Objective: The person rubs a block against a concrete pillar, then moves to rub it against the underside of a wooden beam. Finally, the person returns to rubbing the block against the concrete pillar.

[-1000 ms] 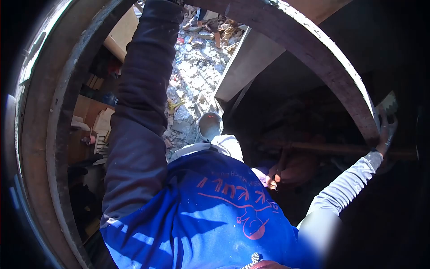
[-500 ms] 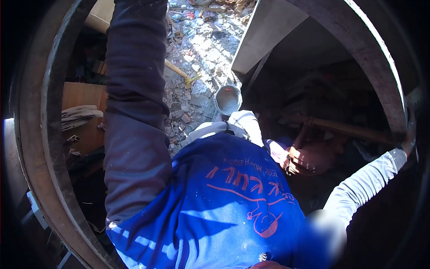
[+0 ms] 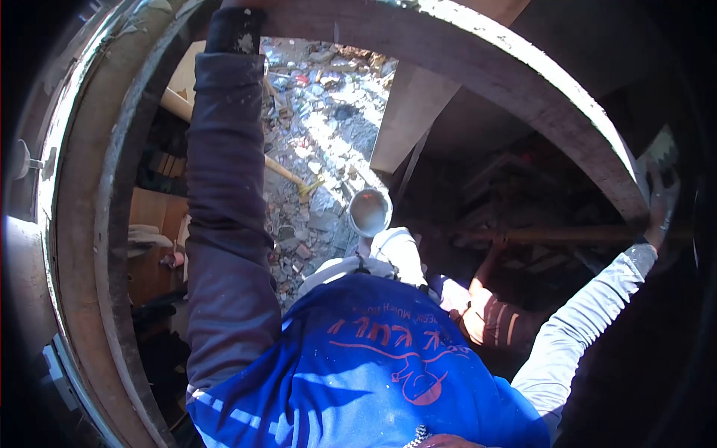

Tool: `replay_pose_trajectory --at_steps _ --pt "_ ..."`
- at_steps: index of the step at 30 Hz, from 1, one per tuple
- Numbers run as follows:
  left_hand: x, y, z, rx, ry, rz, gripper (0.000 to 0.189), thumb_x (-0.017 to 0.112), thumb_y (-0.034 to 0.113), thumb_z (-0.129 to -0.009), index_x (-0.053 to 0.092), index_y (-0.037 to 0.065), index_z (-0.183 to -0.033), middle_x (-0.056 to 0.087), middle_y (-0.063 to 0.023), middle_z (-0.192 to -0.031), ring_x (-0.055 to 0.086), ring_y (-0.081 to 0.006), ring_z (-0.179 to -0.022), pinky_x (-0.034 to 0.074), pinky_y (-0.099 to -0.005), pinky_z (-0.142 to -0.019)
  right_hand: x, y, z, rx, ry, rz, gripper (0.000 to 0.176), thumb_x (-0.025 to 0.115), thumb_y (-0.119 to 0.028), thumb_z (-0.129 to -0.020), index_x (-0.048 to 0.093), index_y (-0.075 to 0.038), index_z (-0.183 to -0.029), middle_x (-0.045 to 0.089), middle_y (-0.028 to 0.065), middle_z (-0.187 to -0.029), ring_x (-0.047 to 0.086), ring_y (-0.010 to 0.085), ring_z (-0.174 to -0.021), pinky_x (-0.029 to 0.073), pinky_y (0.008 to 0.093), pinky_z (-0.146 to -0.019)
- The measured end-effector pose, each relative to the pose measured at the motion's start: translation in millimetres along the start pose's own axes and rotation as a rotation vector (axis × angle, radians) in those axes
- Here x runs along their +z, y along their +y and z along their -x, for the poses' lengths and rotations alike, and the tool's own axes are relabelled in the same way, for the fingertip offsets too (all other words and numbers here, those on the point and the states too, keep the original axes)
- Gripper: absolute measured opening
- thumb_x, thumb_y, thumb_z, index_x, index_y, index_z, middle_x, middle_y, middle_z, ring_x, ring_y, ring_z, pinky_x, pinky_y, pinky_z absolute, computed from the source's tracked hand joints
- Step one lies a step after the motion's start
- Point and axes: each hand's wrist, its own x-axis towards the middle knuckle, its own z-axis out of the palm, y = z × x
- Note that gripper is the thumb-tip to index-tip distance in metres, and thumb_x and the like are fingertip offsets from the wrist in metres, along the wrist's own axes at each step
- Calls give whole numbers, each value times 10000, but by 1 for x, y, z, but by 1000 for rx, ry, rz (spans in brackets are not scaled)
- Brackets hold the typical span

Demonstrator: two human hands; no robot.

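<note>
The left hand point(image 3: 243, 4), cropped by the upper edge, meets the beam point(image 3: 463, 52) in front of the torso; its finger closure cannot be determined. The right hand point(image 3: 662, 198) contacts the beam's right end, fingers extended; whether it grips cannot be determined. Below, a bucket point(image 3: 388, 213) stands on rubble-strewn ground point(image 3: 295, 213). A pole point(image 3: 575, 235) spans the dark area at right.

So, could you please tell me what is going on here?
A person in a blue top has both arms stretched out to a wooden beam. The left hand is at the beam near the top of the view, mostly cut off; the right hand is against its far-right end. How firmly either grips, I cannot tell. Below, a bucket stands by rubble, with neither hand on it.
</note>
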Motion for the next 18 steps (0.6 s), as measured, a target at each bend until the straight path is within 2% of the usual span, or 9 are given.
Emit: replay_pose_trajectory --at_steps 2,3,5,6,7,9,10,13,18 --pt "0 1 3 110 -14 -227 219 573 264 -939 646 61 -979 597 -83 -858 590 -190 -788 492 -313 -702 8 -5 5 83 31 -69 788 781 -358 -784 412 78 -1328 525 180 -1249 527 230 -1104 417 319 -953" --pt "1 -2 6 240 -5 -428 212 570 255 -942 647 64 -989 597 -84 -870 590 -193 -798 492 -314 -708 9 -11 7 82 55 -49 781 778 -357 -785 417 77 -1324 524 182 -1249 525 233 -1109 414 322 -958" --pt "0 9 9 273 -59 -563 198 565 237 -947 649 69 -1009 597 -87 -894 590 -199 -817 494 -316 -721 12 -23 15 86 93 -10 765 773 -354 -788 425 76 -1317 522 185 -1250 519 239 -1119 408 328 -968" --pt "-5 19 8 75 -217 -408 186 561 198 -945 647 79 -1059 593 -113 -972 589 -225 -873 499 -330 -754 12 -19 14 69 100 16 763 770 -360 -785 431 74 -1311 515 199 -1263 505 254 -1150 392 340 -991" --pt "-2 18 5 4 -136 -213 255 583 301 -926 640 56 -967 574 -83 -845 556 -188 -766 475 -316 -685 12 -18 15 78 105 15 764 771 -363 -782 433 74 -1310 514 201 -1266 501 258 -1158 388 342 -997" --pt "14 5 4 -135 23 179 507 626 505 -887 625 9 -783 536 -23 -590 489 -114 -551 426 -286 -548 14 -20 17 96 106 11 766 773 -367 -778 437 73 -1307 511 207 -1273 494 265 -1175 379 346 -1007" --pt "16 -1 3 -135 6 198 501 633 507 -880 628 15 -786 527 -32 -575 481 -120 -540 432 -295 -556 15 -22 19 85 119 -2 765 772 -373 -779 441 72 -1306 507 208 -1283 494 267 -1180 377 348 -1010" --pt "25 -7 2 4 178 44 483 641 496 -877 631 23 -783 517 -39 -569 477 -118 -535 432 -305 -553 17 -28 22 63 144 -10 771 777 -372 -776 438 73 -1307 505 203 -1282 492 264 -1179 377 350 -1012" --pt "17 5 5 -51 159 55 499 656 510 -849 643 16 -780 585 -97 -603 551 -184 -547 458 -334 -581 16 -38 24 74 158 -19 790 788 -371 -770 426 78 -1310 506 197 -1269 489 258 -1169 389 353 -1001"
